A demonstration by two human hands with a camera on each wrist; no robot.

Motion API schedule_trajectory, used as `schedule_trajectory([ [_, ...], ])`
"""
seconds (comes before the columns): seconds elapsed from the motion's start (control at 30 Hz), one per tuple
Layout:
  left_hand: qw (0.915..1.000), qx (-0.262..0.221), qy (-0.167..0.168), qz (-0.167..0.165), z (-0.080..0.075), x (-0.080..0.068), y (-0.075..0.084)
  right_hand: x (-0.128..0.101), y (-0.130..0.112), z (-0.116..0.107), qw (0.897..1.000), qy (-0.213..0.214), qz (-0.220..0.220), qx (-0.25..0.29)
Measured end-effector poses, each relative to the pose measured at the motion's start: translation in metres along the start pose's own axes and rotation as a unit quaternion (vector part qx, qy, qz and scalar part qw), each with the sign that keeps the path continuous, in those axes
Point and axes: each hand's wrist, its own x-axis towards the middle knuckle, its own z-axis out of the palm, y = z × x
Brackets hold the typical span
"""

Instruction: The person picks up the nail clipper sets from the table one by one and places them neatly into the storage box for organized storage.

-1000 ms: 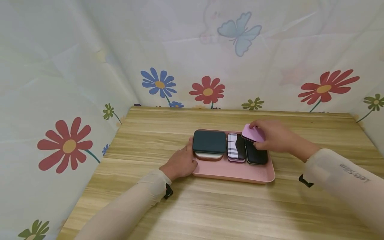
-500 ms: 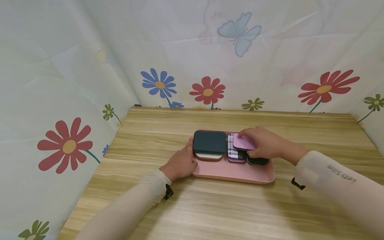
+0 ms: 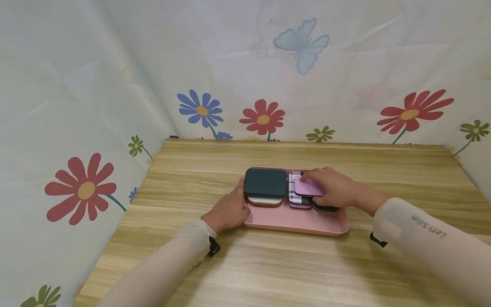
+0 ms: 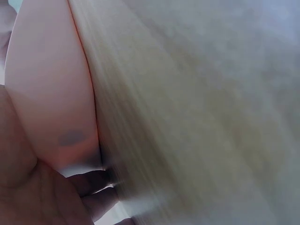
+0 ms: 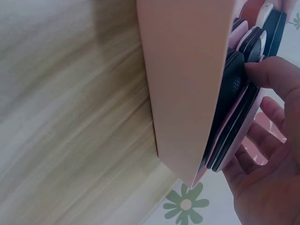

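A pink tray holds several small wallets and cases. My left hand rests along its left side, fingers against the outer wall. Beside that hand, a dark green case lies on a white and brown one. My right hand pinches a small pink wallet between thumb and fingers, over a plaid and black wallet. Under this hand a black wallet is mostly hidden. From the right wrist view, the pink wallet shows edge-on with dark layers.
The tray stands on a wood-grain table. A white cloth backdrop with printed flowers and a butterfly rises behind the table and along its left side.
My right hand has moved left with the pink wallet, from above the black wallet to over the plaid one, and lower. The left hand has stayed at the tray's side.
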Motion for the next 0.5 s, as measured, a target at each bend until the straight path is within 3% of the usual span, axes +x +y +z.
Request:
schedule_trajectory([
  [0.2, 0.9998, -0.003, -0.008, 0.015, -0.001, 0.002, -0.006, -0.002, -0.004, 0.001, 1.0, 0.007, -0.012, -0.002],
  [0.5, 0.9967, -0.065, -0.041, 0.024, -0.012, 0.0, -0.015, -0.006, -0.003, 0.005, 1.0, 0.023, -0.011, -0.017],
])
